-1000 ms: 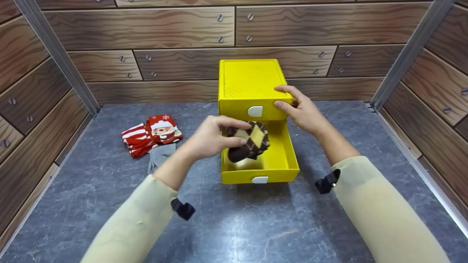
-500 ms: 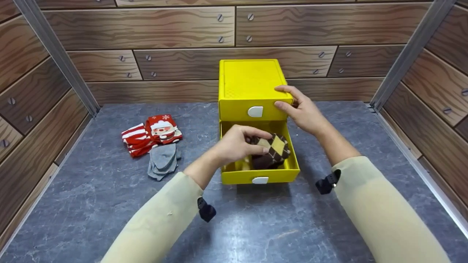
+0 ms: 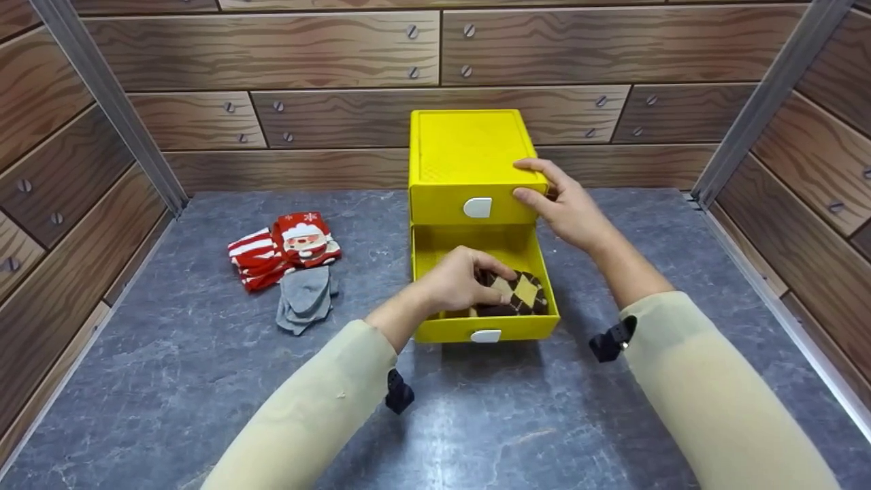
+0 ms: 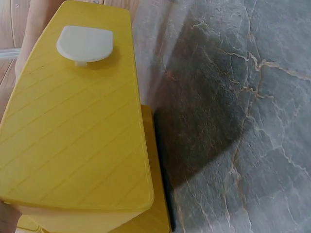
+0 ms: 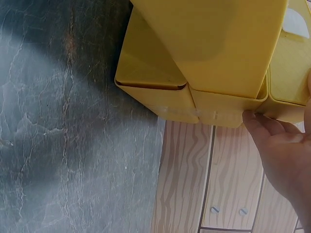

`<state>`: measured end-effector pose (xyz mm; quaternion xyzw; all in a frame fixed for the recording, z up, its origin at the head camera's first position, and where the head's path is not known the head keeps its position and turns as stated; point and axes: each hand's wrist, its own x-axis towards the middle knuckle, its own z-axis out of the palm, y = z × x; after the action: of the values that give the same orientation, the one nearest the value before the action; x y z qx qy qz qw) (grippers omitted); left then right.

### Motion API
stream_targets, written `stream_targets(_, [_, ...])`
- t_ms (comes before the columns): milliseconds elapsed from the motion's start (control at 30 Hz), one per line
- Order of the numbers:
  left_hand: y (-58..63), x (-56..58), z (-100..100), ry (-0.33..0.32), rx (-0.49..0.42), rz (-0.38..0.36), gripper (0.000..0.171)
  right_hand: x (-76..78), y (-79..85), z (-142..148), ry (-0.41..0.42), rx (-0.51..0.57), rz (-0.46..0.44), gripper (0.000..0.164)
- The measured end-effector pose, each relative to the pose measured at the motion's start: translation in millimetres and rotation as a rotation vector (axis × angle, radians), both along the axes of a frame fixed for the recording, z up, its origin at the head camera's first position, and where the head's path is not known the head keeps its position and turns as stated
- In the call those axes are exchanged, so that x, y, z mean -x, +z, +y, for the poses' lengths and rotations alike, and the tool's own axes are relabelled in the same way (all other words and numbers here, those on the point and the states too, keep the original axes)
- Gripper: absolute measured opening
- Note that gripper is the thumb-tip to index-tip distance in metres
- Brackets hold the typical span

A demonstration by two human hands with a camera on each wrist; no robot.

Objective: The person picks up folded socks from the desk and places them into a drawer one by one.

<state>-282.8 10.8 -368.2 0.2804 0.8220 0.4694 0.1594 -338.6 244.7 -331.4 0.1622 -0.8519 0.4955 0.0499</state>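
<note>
My left hand (image 3: 459,279) reaches into the pulled-out drawer (image 3: 439,331) of a yellow drawer cabinet (image 3: 469,150). Its thumb and fingers pinch a folded brown sock (image 3: 525,291) with tan diamonds, low behind the drawer front. In the left wrist view that drawer front (image 4: 77,131), with its white handle, hides the sock and most of the hand. My right hand (image 3: 575,214) grips the cabinet's front right upper corner, thumb on the front face. From the right wrist view, the right fingers (image 5: 265,130) press on the side wall.
On the grey marbled table (image 3: 170,354), left of the cabinet, lie folded red Santa socks (image 3: 306,239) and folded grey socks (image 3: 306,298). A closed lower drawer (image 5: 146,53) sits beneath the pulled-out one. Wood-patterned walls (image 3: 326,51) enclose the back and sides.
My left hand has carried the brown sock right and down into the drawer, uncovering the grey socks in the head view. The right hand has stayed on the cabinet corner.
</note>
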Motion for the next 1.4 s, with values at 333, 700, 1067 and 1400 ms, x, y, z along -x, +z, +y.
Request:
stream_targets(333, [2.2,-2.3,1,0.004,0.091,0.082,0.030,1.3,0.7,-2,-0.001,-0.005,-0.009,0.052])
stream_targets(700, [16.2,-7.7,-13,0.012,0.100,0.138,0.025,3.5,-3.0,-1,-0.010,-0.035,0.007,0.051])
stream_targets(1067, [35.8,-25.5,-64,0.040,-0.051,0.237,0.028,2.8,-4.6,-2,-0.063,-0.057,0.037,0.050])
stream_targets(1400, [39.3,-36.3,-160,0.238,-0.168,0.233,0.029,1.5,-2.9,-2,-0.055,-0.080,0.051,0.050])
